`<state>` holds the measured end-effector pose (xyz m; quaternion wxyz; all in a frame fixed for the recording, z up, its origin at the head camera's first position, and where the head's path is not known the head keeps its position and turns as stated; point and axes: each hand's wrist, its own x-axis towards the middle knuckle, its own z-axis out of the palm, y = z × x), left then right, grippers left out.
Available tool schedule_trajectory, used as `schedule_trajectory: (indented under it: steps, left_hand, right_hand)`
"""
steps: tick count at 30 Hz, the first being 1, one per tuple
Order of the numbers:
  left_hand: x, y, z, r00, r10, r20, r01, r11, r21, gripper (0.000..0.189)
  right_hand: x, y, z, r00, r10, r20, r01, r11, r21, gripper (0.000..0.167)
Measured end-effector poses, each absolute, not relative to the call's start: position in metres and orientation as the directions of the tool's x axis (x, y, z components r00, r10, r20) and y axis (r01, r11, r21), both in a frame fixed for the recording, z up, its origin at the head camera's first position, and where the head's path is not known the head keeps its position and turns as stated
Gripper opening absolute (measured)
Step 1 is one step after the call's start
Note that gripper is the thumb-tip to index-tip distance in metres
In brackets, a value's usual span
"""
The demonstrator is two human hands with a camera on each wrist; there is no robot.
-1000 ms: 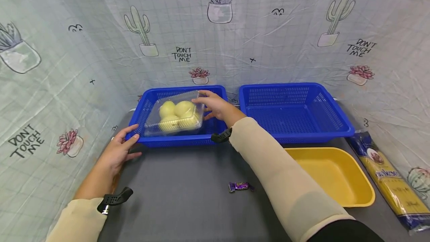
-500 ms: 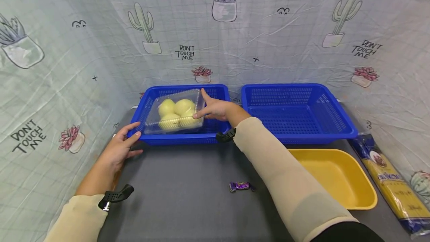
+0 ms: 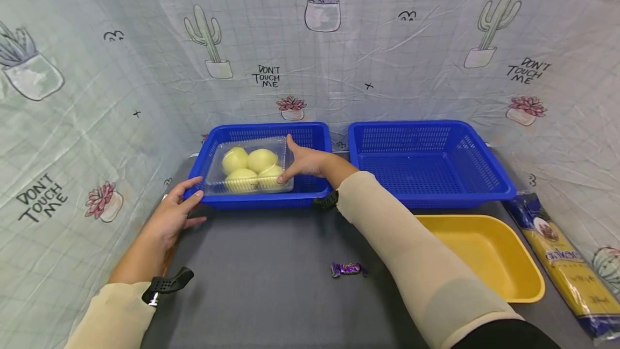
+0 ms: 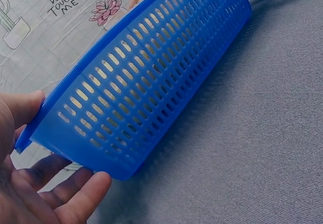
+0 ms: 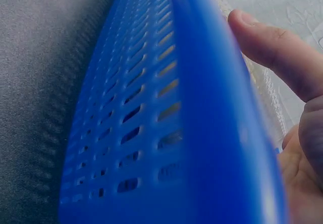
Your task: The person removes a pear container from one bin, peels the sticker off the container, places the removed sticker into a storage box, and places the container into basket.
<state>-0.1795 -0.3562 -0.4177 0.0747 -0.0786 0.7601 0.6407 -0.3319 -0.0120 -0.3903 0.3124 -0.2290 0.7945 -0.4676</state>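
Note:
A clear plastic clamshell box (image 3: 216, 178) holding several round, pale yellow-green items (image 3: 235, 159) lies inside the left blue basket (image 3: 256, 200). My right hand (image 3: 311, 162) holds the box's right end, thumb at the front corner and index finger at the back corner; its other fingers are hidden in the head view. At the basket's front left corner, my left hand (image 3: 169, 215) grips the rim. The left wrist view shows that thumb on the rim and the fingers below it, against the slotted wall.
A second blue basket (image 3: 431, 198) stands to the right. In front of it is a yellow tub (image 3: 484, 252), beside a long yellow-and-blue packet (image 3: 564, 263). A small purple-wrapped candy (image 3: 346, 269) lies on the grey tabletop (image 3: 252, 284). Printed cloth hangs behind.
The clear box has gone from tilted, right end raised, to lying flatter and lower in the basket. My right hand came down with it; the left hand stayed on the rim.

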Motion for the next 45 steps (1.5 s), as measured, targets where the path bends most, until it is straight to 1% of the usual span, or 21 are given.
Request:
schedule_trajectory:
  steps: [6, 13, 20, 25, 27, 32, 38, 41, 45]
  left_hand:
    - [-0.180, -0.356, -0.417, -0.976, -0.025, -0.216, -0.217, 0.166, 0.962, 0.062]
    - [-0.178, -0.354, -0.416, -0.975, -0.026, -0.222, -0.223, 0.194, 0.955, 0.064]
    - [-0.173, -0.353, -0.420, -0.975, -0.026, -0.219, -0.220, 0.188, 0.957, 0.066]
    - [-0.173, -0.354, -0.423, -0.974, -0.034, -0.222, -0.225, 0.176, 0.958, 0.066]
    - [-0.174, -0.354, -0.423, -0.975, -0.035, -0.221, -0.224, 0.177, 0.958, 0.066]
    - [-0.175, -0.352, -0.420, -0.975, -0.045, -0.219, -0.224, 0.181, 0.958, 0.065]
    - [-0.172, -0.349, -0.418, -0.978, -0.060, -0.201, -0.209, 0.184, 0.961, 0.065]
    - [-0.170, -0.347, -0.419, -0.982, -0.071, -0.177, -0.188, 0.209, 0.960, 0.063]
    - [-0.168, -0.343, -0.423, -0.984, -0.089, -0.152, -0.169, 0.242, 0.956, 0.061]
  right_hand:
    - [-0.331, -0.012, -0.387, -0.705, -0.645, -0.294, -0.067, 0.474, -0.878, 0.142]
    - [-0.331, -0.015, -0.388, -0.708, -0.620, -0.338, 0.011, 0.469, -0.883, 0.142]
    - [-0.327, -0.017, -0.386, -0.723, -0.584, -0.369, 0.034, 0.504, -0.863, 0.139]
    - [-0.325, -0.015, -0.382, -0.728, -0.570, -0.382, 0.125, 0.437, -0.891, 0.130]
    - [-0.324, -0.014, -0.380, -0.734, -0.566, -0.376, 0.140, 0.415, -0.899, 0.125]
    - [-0.322, -0.010, -0.376, -0.735, -0.575, -0.358, 0.136, 0.392, -0.910, 0.120]
    - [-0.315, -0.001, -0.367, -0.753, -0.561, -0.345, 0.201, 0.303, -0.932, 0.108]
    - [-0.311, 0.004, -0.363, -0.750, -0.572, -0.332, 0.192, 0.292, -0.937, 0.103]
    - [-0.305, 0.012, -0.360, -0.743, -0.590, -0.316, 0.166, 0.295, -0.941, 0.101]
